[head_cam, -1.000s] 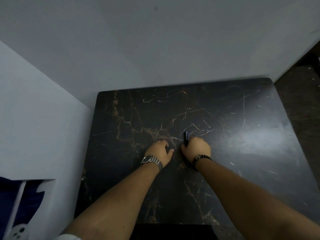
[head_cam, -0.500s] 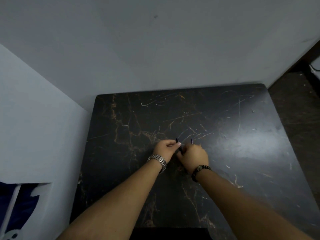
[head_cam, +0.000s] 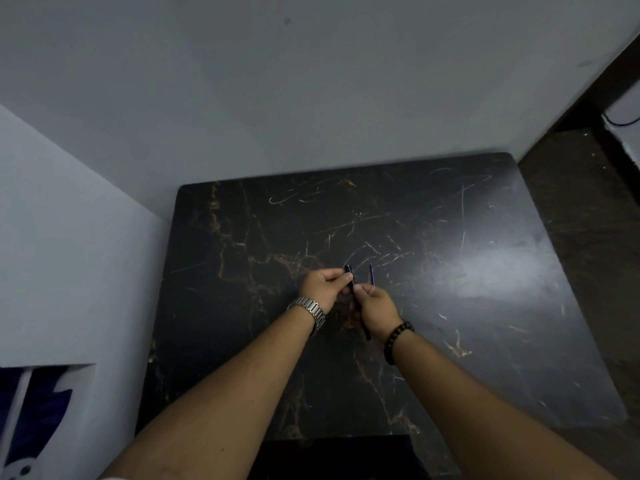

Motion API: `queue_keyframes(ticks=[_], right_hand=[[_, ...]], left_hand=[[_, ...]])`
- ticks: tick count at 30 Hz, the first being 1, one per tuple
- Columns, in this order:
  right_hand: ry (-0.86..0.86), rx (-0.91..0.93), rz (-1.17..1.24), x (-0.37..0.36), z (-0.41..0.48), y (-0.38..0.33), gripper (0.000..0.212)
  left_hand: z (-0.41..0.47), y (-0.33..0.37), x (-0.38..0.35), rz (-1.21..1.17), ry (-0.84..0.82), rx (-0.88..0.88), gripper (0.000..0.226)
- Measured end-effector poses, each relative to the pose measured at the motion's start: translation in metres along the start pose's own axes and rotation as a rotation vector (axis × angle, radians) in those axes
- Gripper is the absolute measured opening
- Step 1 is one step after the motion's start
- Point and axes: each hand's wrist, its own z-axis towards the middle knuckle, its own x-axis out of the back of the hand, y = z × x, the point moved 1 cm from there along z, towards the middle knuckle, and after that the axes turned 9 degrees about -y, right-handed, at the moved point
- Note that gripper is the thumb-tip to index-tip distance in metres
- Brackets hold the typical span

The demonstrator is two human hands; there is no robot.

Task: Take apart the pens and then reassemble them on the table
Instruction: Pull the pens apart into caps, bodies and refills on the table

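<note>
Both hands meet over the middle of a black marble-patterned table (head_cam: 450, 306). My left hand (head_cam: 323, 287), with a metal watch on the wrist, pinches the top end of a dark pen (head_cam: 349, 273). My right hand (head_cam: 375, 306), with a dark bead bracelet, grips the same pen lower down; its dark barrel runs under the palm and pokes out near the wrist. A second thin dark-blue pen part (head_cam: 372, 274) stands out above my right fingers. Whether it lies on the table or is held, I cannot tell.
White walls close in behind the table and on its left. A dark floor (head_cam: 588, 237) lies to the right, with a white object and cable at the far right edge. A blue and white thing (head_cam: 31, 420) shows at lower left.
Both hands have lifted from the tabletop and come together. My left hand, flat and empty a second ago, now pinches the pen's top end, and a thin blue part has come into sight.
</note>
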Motion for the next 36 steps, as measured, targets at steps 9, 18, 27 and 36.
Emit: queue_keyframes(ticks=[9,18,27,36], right_hand=[[0.1,0.002,0.063,-0.007,0.006,0.004,0.032],[0.174,0.013,0.018,-0.009,0.006,0.0,0.031],[0.052,-0.044,0.011,-0.004,0.002,0.015,0.018],[0.021,-0.067,-0.187,0.012,-0.011,0.036,0.028]], left_hand=[[0.002,0.007,-0.008,-0.128,-0.061,0.009,0.015],[0.004,0.01,-0.01,-0.176,-0.056,0.03,0.018],[0.013,0.026,-0.002,-0.333,-0.078,0.153,0.016],[0.034,0.01,0.037,0.391,0.14,0.2,0.014]])
